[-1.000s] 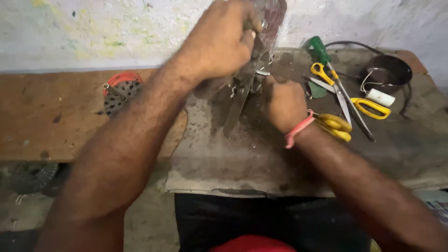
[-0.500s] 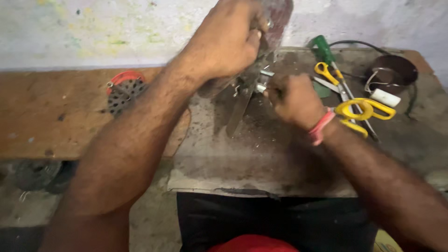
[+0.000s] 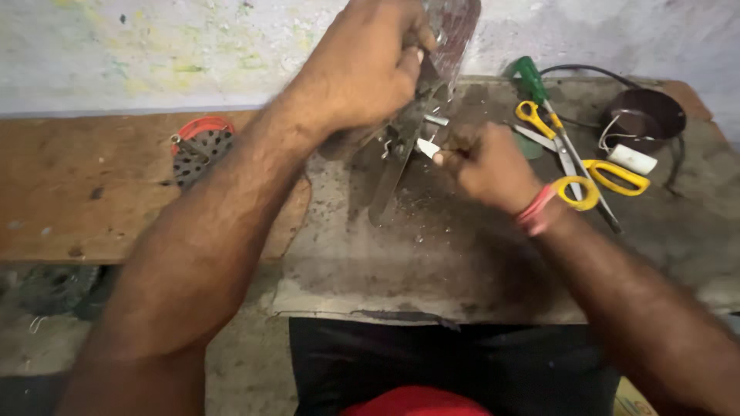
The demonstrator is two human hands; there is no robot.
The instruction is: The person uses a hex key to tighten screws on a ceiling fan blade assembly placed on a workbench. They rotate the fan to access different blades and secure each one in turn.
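Left hand closed around a grey metal assembly with a clear cover, held over the worn slab. Right hand pinches a small white-tipped tool against the assembly. Yellow-handled scissors, green-handled screwdriver, dark round bowl lie right; red perforated disc left.

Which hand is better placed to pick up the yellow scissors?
Right. The right hand is beside the yellow scissors; the left hand grips the metal part farther away.
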